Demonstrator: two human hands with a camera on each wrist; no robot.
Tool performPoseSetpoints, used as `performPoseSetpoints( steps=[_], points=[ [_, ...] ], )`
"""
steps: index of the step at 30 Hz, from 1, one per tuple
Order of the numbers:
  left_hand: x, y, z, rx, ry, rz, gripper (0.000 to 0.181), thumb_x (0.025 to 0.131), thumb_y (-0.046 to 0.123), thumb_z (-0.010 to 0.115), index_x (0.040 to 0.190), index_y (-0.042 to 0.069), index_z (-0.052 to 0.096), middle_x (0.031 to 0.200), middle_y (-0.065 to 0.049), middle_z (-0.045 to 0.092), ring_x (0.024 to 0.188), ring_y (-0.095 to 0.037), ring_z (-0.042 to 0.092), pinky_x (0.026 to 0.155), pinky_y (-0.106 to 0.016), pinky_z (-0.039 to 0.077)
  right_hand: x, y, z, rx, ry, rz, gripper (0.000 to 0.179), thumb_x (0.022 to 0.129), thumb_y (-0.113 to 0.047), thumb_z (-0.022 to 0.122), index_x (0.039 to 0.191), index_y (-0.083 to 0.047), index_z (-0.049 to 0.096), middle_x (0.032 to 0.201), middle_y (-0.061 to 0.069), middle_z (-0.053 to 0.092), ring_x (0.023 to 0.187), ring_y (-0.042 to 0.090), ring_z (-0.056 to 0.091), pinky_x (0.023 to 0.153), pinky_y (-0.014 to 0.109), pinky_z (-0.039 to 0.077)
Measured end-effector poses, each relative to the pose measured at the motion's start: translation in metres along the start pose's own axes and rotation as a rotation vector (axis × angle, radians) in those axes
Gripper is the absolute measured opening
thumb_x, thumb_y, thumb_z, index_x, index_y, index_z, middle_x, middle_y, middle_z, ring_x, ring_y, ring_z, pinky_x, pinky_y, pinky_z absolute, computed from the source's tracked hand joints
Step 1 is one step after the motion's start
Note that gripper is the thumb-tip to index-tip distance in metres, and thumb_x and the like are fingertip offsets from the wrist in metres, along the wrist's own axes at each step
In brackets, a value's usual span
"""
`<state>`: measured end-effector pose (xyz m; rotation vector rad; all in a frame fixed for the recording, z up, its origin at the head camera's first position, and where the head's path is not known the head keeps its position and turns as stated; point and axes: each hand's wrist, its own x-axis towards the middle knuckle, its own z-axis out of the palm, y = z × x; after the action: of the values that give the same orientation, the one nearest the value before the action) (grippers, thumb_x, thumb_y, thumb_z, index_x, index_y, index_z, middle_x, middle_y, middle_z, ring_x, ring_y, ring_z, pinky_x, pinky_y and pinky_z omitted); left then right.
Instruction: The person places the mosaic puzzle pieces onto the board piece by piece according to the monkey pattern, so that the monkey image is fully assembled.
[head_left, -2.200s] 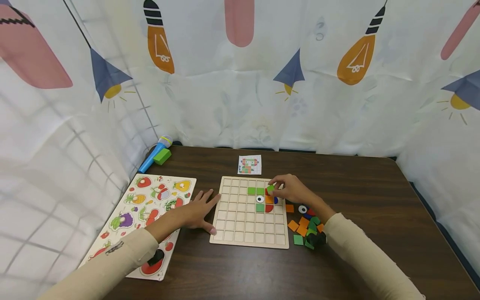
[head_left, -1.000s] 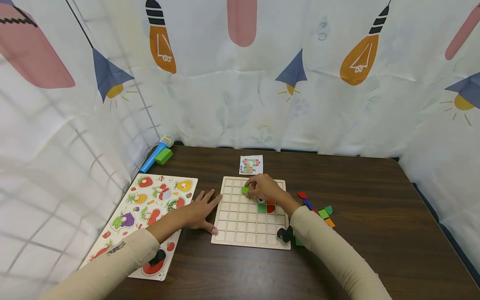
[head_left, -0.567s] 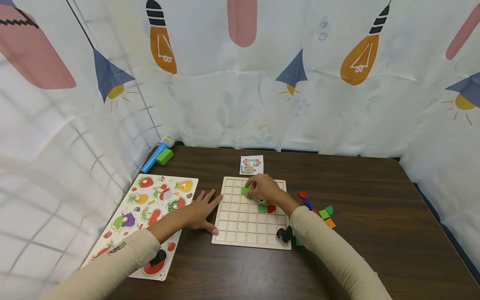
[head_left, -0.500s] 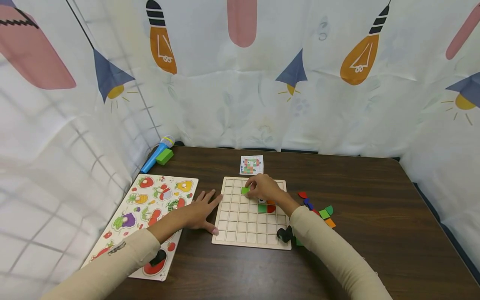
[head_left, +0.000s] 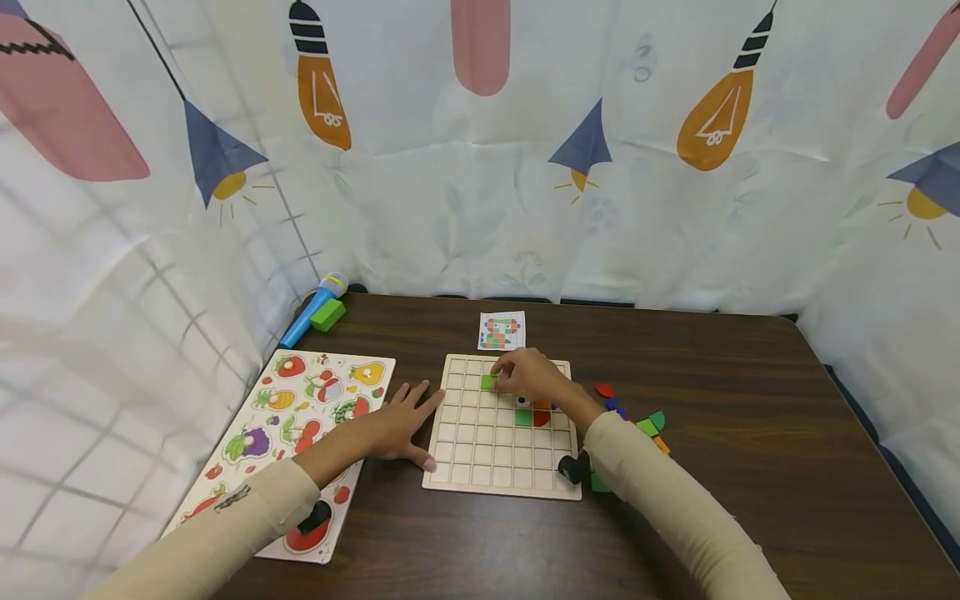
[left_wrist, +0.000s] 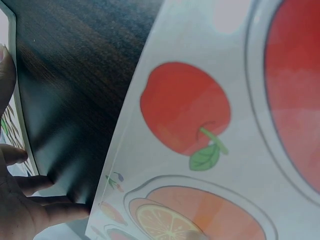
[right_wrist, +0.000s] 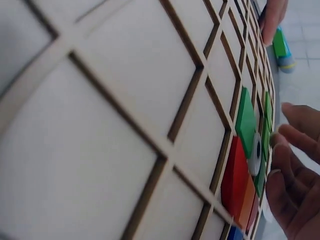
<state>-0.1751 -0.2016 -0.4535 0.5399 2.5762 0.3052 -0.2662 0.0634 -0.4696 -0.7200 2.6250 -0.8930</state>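
Note:
A wooden grid board [head_left: 480, 458] lies on the dark table. My left hand [head_left: 397, 425] rests spread at its left edge, thumb on the near corner. In the left wrist view its fingers [left_wrist: 37, 185] reach the board's side. My right hand [head_left: 528, 375] is over the upper rows, fingertips beside a green square tile [head_left: 488, 382] in a cell. In the right wrist view its fingers [right_wrist: 300, 140] bend loosely, with nothing seen between them. An eye tile [head_left: 522, 402], another green tile [head_left: 523, 417] and a red curved tile [head_left: 541, 418] are in cells; the hand hides others.
Loose coloured tiles [head_left: 647, 427] lie right of the board, partly under the right sleeve. A pattern card [head_left: 502, 331] is behind it. Leftward are a fruit puzzle board [head_left: 300, 442], a blue toy microphone [head_left: 306, 317] and a green block [head_left: 327, 315].
My right hand has carried a green tile leftward along the upper row and set it left of the other green ones. Lately it has hardly moved. The left hand has stayed put.

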Motion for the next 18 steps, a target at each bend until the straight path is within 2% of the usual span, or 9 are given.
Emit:
performPoseSetpoints(
  steps=[5,8,15,18],
  points=[
    [0.0,0.001,0.001,0.003,0.003,0.011,0.112,0.078,0.057,0.079,0.161,0.011,0.02,0.165,-0.027,0.012,0.148,-0.058,0.012,0.112,-0.069,0.029,-0.007,0.018,-0.012,0.04,-0.007,-0.109,0.027,0.097,-0.026,0.068,0.119,-0.011,0.073,0.094,-0.001,0.07,0.069,0.009,0.056,0.063,0.026,0.047],
    [0.0,0.0,0.002,0.002,0.001,0.008,0.112,0.078,0.057,0.079,0.161,0.011,0.019,0.165,-0.027,0.012,0.149,-0.057,0.011,0.112,-0.068,0.029,-0.016,0.03,-0.021,0.046,0.0,-0.131,0.027,0.098,-0.026,0.067,0.12,-0.011,0.073,0.098,-0.001,0.069,0.072,0.008,0.055,0.064,0.026,0.048],
    [0.0,-0.001,0.002,0.005,0.003,0.004,0.112,0.078,0.057,0.079,0.161,0.011,0.019,0.165,-0.027,0.012,0.148,-0.057,0.011,0.111,-0.069,0.029,-0.046,0.06,-0.048,0.082,0.008,-0.072,0.027,0.097,-0.019,0.068,0.121,-0.007,0.071,0.097,0.004,0.069,0.062,0.017,0.058,0.058,0.03,0.052],
    [0.0,-0.001,0.001,0.008,0.004,0.006,0.112,0.078,0.057,0.078,0.161,0.01,0.019,0.165,-0.027,0.012,0.148,-0.058,0.011,0.111,-0.069,0.029,-0.061,0.073,-0.058,0.088,0.003,-0.033,0.029,0.096,-0.021,0.069,0.121,-0.007,0.07,0.095,0.004,0.067,0.062,0.017,0.058,0.058,0.031,0.052]
  ],
)
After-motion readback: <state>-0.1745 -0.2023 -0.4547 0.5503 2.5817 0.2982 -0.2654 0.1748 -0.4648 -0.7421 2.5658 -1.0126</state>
